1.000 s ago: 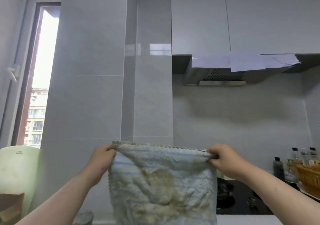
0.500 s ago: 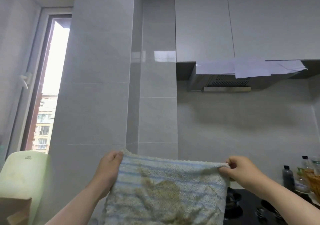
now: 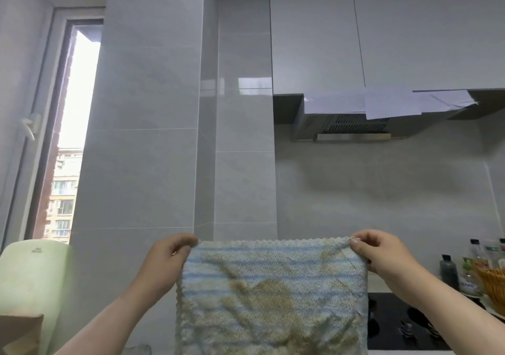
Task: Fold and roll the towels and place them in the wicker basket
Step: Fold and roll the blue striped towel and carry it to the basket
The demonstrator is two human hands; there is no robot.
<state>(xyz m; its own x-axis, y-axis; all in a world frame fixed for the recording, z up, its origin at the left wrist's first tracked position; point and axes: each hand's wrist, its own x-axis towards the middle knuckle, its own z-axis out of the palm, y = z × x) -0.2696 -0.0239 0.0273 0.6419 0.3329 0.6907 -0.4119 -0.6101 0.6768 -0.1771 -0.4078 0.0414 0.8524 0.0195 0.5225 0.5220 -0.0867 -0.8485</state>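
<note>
Two pinch grips, left hand (image 3: 164, 261) and right hand (image 3: 382, 256), on top corners of the towel (image 3: 270, 294), flatter than before.

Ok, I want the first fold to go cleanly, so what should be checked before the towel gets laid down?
1. Left hand grip on the towel, top corner: ok.
2. Right hand pinches the other top corner: ok.
3. Top edge stretched and roughly level between the hands: ok.
4. Bottom edge hanging free: cannot tell, out of frame.
5. Surface to lay it on: cannot tell, hidden behind the towel.
6. Room in the wicker basket at the right edge: cannot tell, only part of it shows.
</note>
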